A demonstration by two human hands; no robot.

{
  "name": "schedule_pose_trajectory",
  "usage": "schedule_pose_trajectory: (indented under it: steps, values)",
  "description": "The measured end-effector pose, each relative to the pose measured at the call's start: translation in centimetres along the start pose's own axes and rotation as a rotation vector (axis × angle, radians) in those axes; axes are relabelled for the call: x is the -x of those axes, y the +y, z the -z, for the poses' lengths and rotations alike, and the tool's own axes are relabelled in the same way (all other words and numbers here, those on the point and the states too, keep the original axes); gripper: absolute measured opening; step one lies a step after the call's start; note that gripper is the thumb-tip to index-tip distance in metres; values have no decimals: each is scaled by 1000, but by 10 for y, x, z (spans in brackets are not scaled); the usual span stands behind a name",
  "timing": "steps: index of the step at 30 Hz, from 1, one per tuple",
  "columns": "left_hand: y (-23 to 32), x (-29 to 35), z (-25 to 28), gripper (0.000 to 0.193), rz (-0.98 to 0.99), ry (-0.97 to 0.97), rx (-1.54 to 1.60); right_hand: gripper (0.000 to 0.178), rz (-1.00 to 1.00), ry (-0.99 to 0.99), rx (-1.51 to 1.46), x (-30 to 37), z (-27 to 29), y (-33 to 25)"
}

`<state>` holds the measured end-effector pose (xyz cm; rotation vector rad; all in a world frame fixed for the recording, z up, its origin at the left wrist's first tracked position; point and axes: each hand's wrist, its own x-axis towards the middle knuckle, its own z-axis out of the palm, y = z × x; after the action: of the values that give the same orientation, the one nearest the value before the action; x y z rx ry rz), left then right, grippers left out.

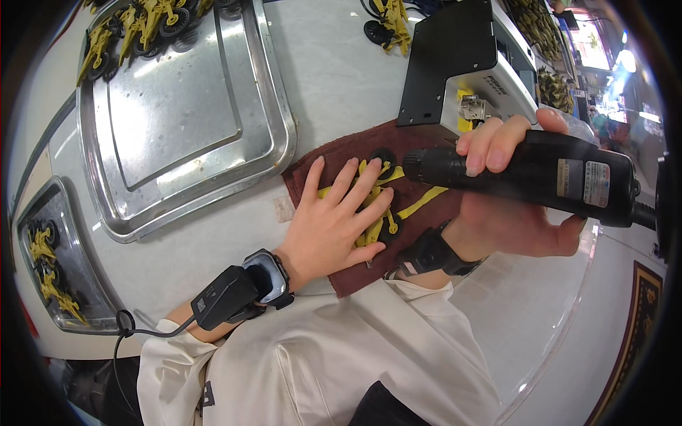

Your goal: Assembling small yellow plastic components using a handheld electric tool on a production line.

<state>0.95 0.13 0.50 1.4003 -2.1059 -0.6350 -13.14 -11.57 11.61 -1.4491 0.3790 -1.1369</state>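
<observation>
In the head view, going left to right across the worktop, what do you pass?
Small tray of yellow parts → large steel tray → left hand flat on yellow wheeled toy → right hand gripping black power screwdriver.

Tray [277,135]: was shiny, smooth metal.
Mat [334,153]: was matt, rough maroon cloth or leather.
Toy parts [419,202]: were yellow plastic with black wheels.
Power screwdriver [540,174]: was matt black plastic.
Bench [334,64]: was smooth, pale.

Assembly workshop — metal trays [277,135], power screwdriver [540,177].
</observation>
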Motion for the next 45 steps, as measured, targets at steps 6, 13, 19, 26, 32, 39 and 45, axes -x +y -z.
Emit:
schedule_pose_trajectory:
  steps: [6,13,19,26,32,39,45]
  values:
    - [1,0,0,66,6,-4,8,81,200,16,135,3,-5,26]
    - [1,-1,2,66,-8,27,20,50,103,315,215,7,-13,29]
    - [1,-1,2,65,-4,30,22,48,58,243,236,11,-17,30]
    - [2,3,-4,65,41,13,-19,69,357,568,531,24,-17,2]
    - [3,0,0,63,-3,37,-41,53,457,801,524,-30,16,-43]
    - [5,5,5,71,-9,42,-48,51,114,542,507,-1,14,-38]
    - [2,5,-3,70,-20,34,-59,72,372,205,162,79,-31,-20]
